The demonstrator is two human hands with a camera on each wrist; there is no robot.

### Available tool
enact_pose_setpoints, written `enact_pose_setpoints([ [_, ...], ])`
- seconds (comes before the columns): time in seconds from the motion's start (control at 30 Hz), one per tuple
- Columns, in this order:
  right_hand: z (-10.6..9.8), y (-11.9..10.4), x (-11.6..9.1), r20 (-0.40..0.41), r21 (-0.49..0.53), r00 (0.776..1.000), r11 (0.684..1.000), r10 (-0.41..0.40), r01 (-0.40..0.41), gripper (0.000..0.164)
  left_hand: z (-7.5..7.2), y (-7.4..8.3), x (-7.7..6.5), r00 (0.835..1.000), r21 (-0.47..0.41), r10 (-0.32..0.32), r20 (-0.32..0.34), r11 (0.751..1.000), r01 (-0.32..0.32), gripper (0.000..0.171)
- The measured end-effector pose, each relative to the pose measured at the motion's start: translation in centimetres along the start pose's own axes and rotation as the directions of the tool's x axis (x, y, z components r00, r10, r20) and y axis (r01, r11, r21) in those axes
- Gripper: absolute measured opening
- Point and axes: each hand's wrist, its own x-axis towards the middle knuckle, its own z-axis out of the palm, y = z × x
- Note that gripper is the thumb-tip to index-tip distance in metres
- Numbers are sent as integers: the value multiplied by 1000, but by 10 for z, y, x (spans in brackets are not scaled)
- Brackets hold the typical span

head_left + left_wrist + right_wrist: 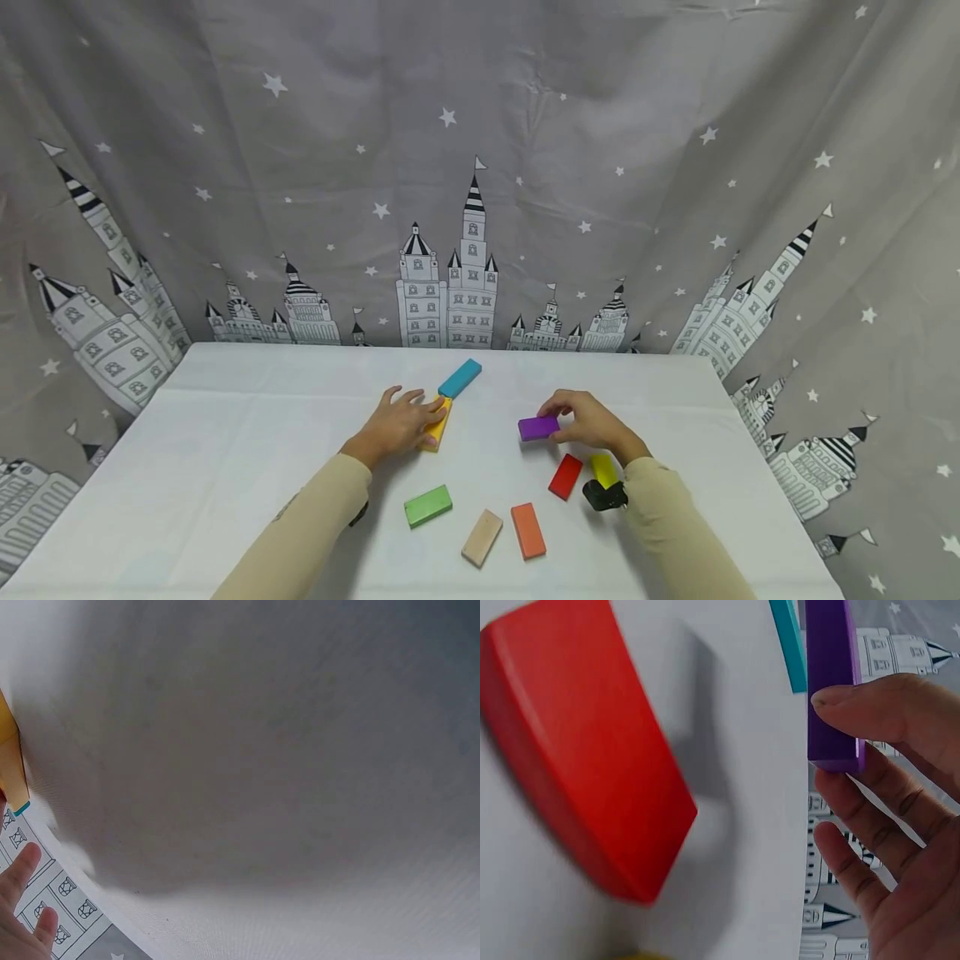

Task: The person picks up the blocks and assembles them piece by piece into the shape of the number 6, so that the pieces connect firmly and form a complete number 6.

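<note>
My left hand [397, 427] is at the yellow-orange block [442, 427], thumb and index finger on it and the other fingers spread. That block lies with its far end against a blue block [460, 378]. In the left wrist view only a strip of the yellow-orange block [10, 754] shows at the edge. A purple block [537, 428] is held up off the table between thumb and fingers of my right hand [592, 421]. The right wrist view shows the thumb pressed on the purple block's [832, 690] face. Beneath that hand lie a red block [566, 477] and a yellow block [603, 470].
Nearer the front, a green block [428, 506], a plain wood block [482, 537] and an orange block [528, 531] lie apart on the white table [225, 450]. Behind the table's far edge hangs a grey curtain [322, 192] printed with castles and stars.
</note>
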Motion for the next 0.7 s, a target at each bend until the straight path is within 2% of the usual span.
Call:
enact_pose_setpoints([
  [0.3, 13, -6, 11, 53, 29, 998, 999, 29, -30, 29, -1, 2, -1, 1000, -10, 5, 0, 1000, -5, 61],
  [0.7, 25, -14, 24, 95, 51, 995, 999, -13, 8, 30, 1, 0, -1, 1000, -11, 4, 2, 1000, -4, 61],
])
